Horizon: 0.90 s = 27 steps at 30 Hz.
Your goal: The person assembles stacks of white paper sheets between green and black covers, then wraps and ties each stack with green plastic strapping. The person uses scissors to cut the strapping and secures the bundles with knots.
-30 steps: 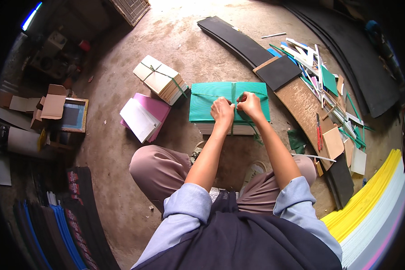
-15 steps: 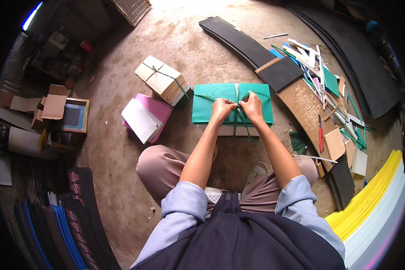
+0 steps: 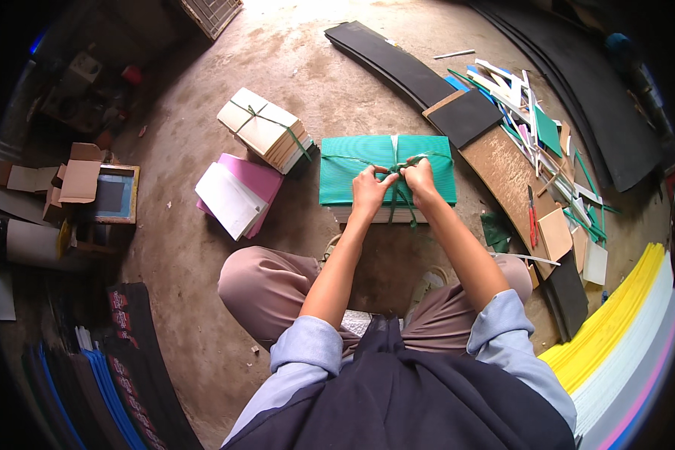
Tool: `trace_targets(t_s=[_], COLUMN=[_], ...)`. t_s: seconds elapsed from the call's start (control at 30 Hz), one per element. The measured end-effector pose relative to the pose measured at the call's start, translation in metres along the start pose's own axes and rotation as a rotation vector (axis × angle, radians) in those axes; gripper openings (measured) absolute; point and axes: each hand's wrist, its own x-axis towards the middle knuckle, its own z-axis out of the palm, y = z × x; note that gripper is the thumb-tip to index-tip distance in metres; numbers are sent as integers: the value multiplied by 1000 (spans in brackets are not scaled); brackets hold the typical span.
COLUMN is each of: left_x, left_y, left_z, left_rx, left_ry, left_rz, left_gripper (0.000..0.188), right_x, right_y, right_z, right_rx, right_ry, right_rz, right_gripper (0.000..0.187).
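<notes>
A stack of sheets with a green ribbed top sheet [image 3: 345, 184] lies on the floor before my knees. Green strapping [image 3: 345, 157] runs across and down over it, crossing near the middle. My left hand [image 3: 370, 187] pinches the strapping at this crossing, thumb and forefinger together. Close beside it, my right hand [image 3: 418, 177] grips another part of the strapping, a loop standing up at its fingertips. Loose ends hang down over the stack's near edge. The exact form of the knot is partly hidden by my fingers.
A tied stack of cream boards [image 3: 261, 124] stands left, beside loose white and pink sheets [image 3: 231, 201]. To the right are a long brown board [image 3: 502, 169], red-handled scissors [image 3: 532, 225] and a heap of offcut strips. Yellow and white sheets [image 3: 607, 315] are piled lower right.
Both hands stay at the crossing. My left hand has shifted slightly down and left, my right slightly down, and the strapping between them has bunched into a loop. The view has tilted a little.
</notes>
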Motion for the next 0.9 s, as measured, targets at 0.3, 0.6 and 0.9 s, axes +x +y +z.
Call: trace_targets(t_s=[0.3,0.6,0.9], left_x=[18,33,46], left_y=[19,-2,23], left_z=[-16,-26,-44], left_rx=[-102,-369,111], left_ry=[-53,-233,-137], left_rz=[-37,69,289], left_gripper=[25,27,30], right_x=[1,-10,15], right_y=[-14,-28,-64], right_z=[-45,-5,-21], right_rx=[96,-979,-507], right_ry=[-335,-226,-444], right_rz=[230,-717,-454], right_gripper=[33,20,24])
